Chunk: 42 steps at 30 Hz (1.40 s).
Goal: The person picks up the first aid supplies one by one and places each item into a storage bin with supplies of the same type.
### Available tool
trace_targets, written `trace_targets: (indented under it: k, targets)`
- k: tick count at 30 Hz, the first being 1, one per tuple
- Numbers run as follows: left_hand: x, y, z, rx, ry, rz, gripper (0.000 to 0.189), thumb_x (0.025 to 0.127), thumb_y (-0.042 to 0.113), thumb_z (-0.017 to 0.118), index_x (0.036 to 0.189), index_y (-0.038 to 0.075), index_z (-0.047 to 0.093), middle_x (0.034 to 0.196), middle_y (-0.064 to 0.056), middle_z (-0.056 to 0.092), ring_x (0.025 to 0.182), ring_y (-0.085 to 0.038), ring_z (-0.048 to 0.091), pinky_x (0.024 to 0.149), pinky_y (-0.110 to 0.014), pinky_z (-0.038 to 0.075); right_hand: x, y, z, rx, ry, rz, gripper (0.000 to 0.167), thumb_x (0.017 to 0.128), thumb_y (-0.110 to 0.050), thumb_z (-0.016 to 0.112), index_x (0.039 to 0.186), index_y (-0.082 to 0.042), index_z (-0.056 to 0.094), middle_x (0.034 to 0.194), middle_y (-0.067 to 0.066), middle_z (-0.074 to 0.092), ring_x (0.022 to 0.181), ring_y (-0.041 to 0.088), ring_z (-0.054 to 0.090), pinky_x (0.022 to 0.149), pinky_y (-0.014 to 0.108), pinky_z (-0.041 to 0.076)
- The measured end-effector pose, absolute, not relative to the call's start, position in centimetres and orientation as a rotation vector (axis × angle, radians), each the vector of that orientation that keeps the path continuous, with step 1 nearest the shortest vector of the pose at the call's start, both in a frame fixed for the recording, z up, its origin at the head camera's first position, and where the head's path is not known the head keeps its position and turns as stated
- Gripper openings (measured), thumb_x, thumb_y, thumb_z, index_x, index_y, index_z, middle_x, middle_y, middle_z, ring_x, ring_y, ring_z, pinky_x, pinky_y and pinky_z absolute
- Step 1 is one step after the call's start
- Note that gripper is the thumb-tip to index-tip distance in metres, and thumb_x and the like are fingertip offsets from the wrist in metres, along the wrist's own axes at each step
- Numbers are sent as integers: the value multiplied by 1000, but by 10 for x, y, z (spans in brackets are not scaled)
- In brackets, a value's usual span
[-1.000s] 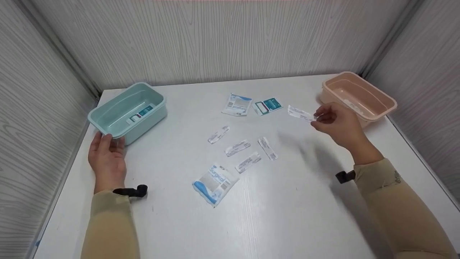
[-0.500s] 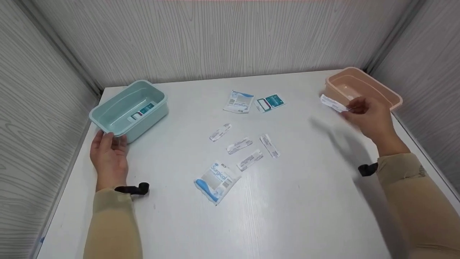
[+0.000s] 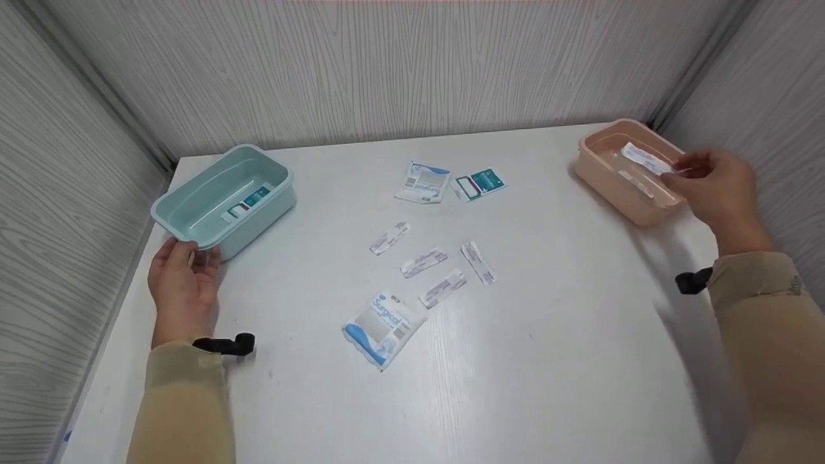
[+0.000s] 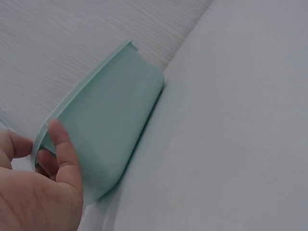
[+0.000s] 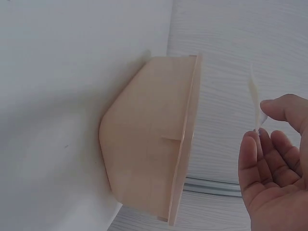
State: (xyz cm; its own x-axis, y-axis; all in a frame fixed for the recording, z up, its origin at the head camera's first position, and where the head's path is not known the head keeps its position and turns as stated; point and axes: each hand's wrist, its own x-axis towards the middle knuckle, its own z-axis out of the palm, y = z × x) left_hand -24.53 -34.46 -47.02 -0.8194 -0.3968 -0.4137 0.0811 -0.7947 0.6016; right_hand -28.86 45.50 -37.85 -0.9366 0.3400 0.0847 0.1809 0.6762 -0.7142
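My right hand [image 3: 722,193] pinches one end of a narrow white paper-wrapped strip [image 3: 646,158], which looks like an adhesive bandage packet. It holds this strip above the peach plastic bin [image 3: 606,177]; the right wrist view shows the strip [image 5: 254,91] edge-on, apart from the rim. Another white strip [image 3: 637,185] lies inside that bin. At the left, my left hand [image 3: 184,283] holds the near corner of the teal plastic bin [image 3: 261,222]. In the left wrist view, the thumb and fingers [image 4: 65,154] grip its rim. A teal-and-white packet [image 3: 247,203] lies inside.
Mid-table lie several white strips [image 3: 423,263] and a blue-and-white packet [image 3: 385,330] printed "Surgical". Farther back are a similar packet [image 3: 423,183] and a teal-and-white packet [image 3: 480,185]. Grey wood-grain panels [image 3: 387,71] wall the table at the back and sides.
My right hand has carried the strip rightward, from over the table to above the peach bin. The left hand stays on the teal bin's corner. The head view has shifted slightly.
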Motion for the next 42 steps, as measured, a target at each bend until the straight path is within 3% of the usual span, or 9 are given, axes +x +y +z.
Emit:
trace_targets:
  k: [7, 20, 33, 42]
  targets:
    - [-242, -345, -469, 767, -908, -2619, 56, 101, -6, 77, 145, 21, 54, 151, 1, 55, 134, -19, 59, 92, -32, 73, -299, 468, -378, -460, -2632, 1111, 28, 101, -32, 83, 124, -19, 72, 96, -28, 61, 93, -3, 58, 70, 8, 49]
    - [-230, -348, -476, 732, -945, -2621, 77, 100, -9, 76, 161, 28, 47, 150, -1, 53, 127, -19, 60, 84, -31, 73, -311, 484, -371, -628, -2567, 1278, 30, 101, -33, 83, 126, -23, 69, 101, -24, 62, 98, 0, 57, 73, 7, 50]
    - [-233, -348, -476, 728, -969, -2602, 72, 101, -8, 76, 156, 28, 49, 153, 1, 51, 132, -19, 59, 87, -29, 73, -311, 482, -382, -545, -2618, 1212, 42, 98, -43, 87, 131, -21, 71, 105, -28, 62, 101, -5, 57, 74, 5, 50]
    - [-231, -348, -475, 725, -963, -2605, 65, 104, -8, 71, 155, 26, 49, 152, -1, 52, 128, -19, 61, 85, -29, 73, -316, 469, -378, -483, -2606, 1210, 36, 99, -39, 87, 127, -21, 73, 101, -29, 64, 97, -5, 59, 73, 5, 51]
